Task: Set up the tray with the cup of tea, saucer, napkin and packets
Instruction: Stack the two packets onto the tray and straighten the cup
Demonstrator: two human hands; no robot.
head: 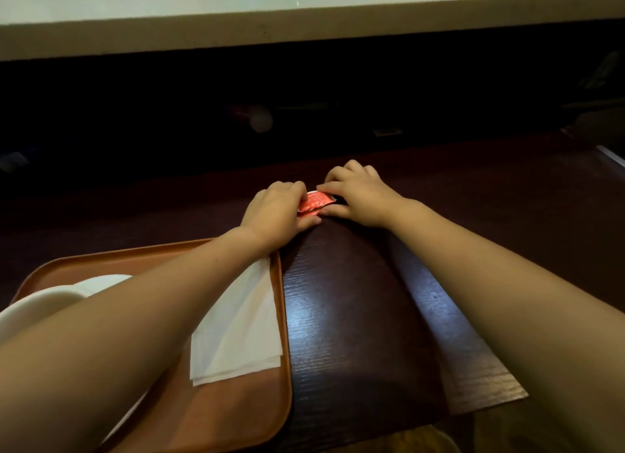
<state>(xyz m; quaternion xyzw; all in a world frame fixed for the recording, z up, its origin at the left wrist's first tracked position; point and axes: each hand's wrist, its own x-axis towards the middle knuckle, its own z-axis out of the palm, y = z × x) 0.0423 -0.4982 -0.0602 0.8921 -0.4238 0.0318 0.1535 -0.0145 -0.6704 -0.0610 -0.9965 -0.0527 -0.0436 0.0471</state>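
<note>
Red packets [314, 203] lie on the dark wooden table beyond the tray. My left hand [277, 212] and my right hand [358, 195] both pinch them from either side. The orange tray [236, 405] sits at the lower left. A folded white napkin [240, 327] lies on its right part. At the tray's left stands a white cup [30, 312] on a white saucer [101, 281], both partly hidden by my left forearm. Whether the cup holds tea is hidden.
The dark table [355, 317] runs right of the tray and ends near the lower right. A deep shadowed recess [304, 107] lies behind the table under a pale ledge [304, 22], with dim objects inside.
</note>
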